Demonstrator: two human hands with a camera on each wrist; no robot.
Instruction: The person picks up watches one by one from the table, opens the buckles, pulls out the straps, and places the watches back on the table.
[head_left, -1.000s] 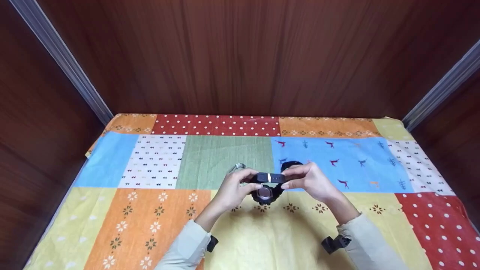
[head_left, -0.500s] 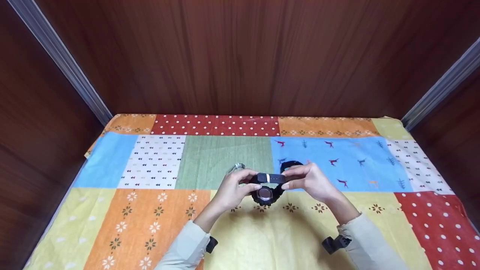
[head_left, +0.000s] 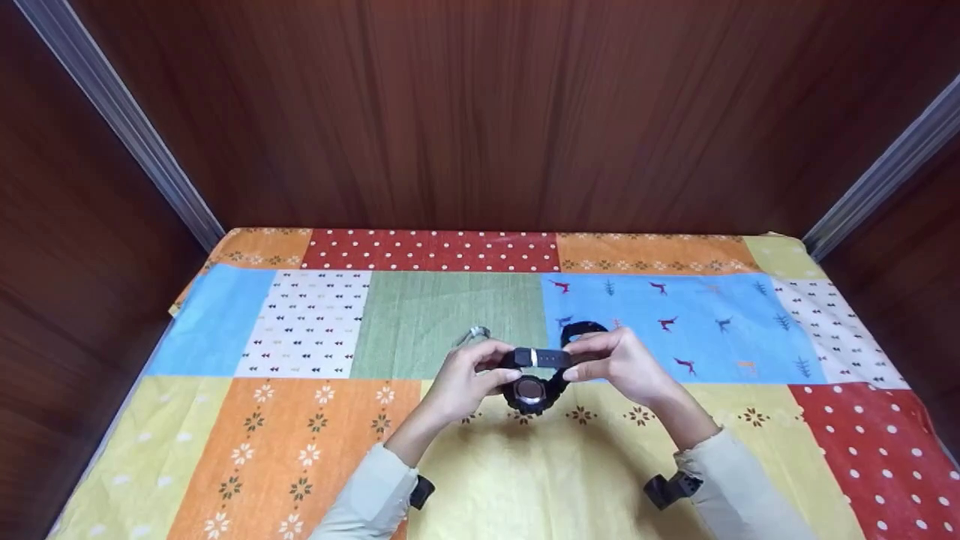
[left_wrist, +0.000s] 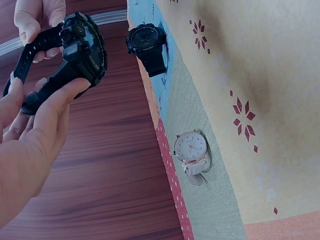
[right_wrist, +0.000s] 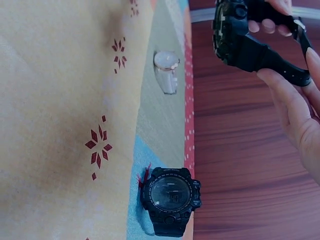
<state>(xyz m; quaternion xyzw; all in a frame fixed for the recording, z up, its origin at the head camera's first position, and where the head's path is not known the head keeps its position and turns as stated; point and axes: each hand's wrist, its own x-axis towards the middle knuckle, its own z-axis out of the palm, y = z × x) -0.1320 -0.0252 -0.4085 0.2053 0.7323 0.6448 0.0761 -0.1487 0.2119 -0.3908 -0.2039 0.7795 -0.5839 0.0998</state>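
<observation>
Both hands hold a black digital wristwatch (head_left: 529, 390) above the cloth, its strap (head_left: 551, 358) looped toward the head camera with a pale keeper band across it. My left hand (head_left: 466, 379) pinches the strap at its left side between thumb and fingers. From the other side, my right hand (head_left: 619, 364) pinches the strap's right part. The left wrist view shows the watch case (left_wrist: 82, 47) edge-on, with small holes along the strap. In the right wrist view, the metal buckle (right_wrist: 299, 23) shows near the fingers.
A second black digital watch (right_wrist: 171, 196) lies on the blue patch, right of the hands. On the green patch rests a white-dial watch (left_wrist: 191, 147) with a pale strap. A patchwork cloth (head_left: 315, 450) covers the table, against brown wood panels (head_left: 480, 112).
The held watch has tilted slightly, its face dropping a little in the head view. The pale band on the strap sits slightly further left. Both hands keep their hold.
</observation>
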